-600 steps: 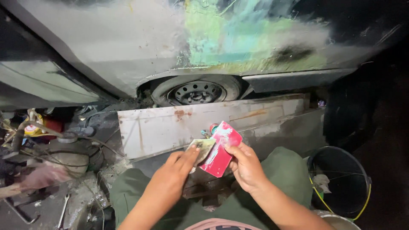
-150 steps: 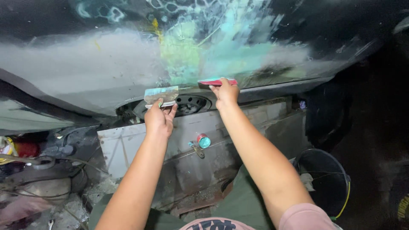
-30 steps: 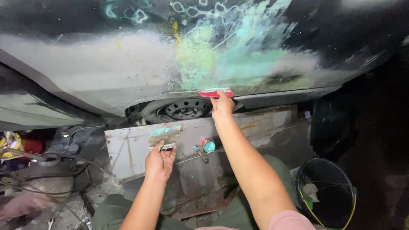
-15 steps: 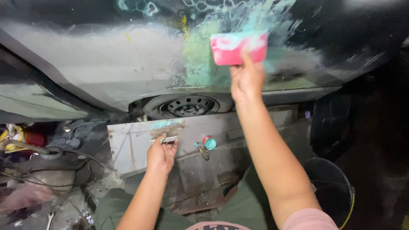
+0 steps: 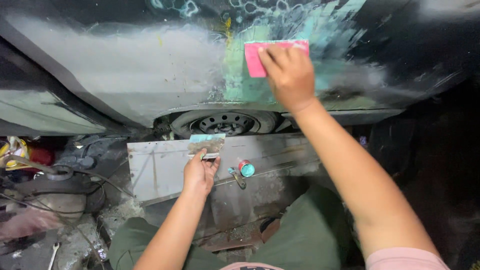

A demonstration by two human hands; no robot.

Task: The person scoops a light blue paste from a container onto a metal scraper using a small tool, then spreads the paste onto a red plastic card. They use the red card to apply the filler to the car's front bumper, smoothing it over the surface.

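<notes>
Grey, sanded car body panel [image 5: 125,75] across the far side, smeared with a green patch of filler [image 5: 280,65] toward the middle. Right hand [image 5: 287,70] up on that patch, fingers pressed flat on a pink rectangular spreader [image 5: 254,59] held against the panel. Left hand [image 5: 199,172] lower and nearer, closed on a small flat scraper [image 5: 206,145] whose blade carries green filler. Below the panel's lower edge, a wheel [image 5: 225,122] in its arch. Nearer still, a long pale metal sheet [image 5: 155,167] leaning across, with a small red tube with a green end [image 5: 245,167] lying on it just right of the left hand. At left, cluttered ground with cables and a round grey part [image 5: 60,173]. At right, dark open space. Green trousers [image 5: 310,230] at the near edge.
</notes>
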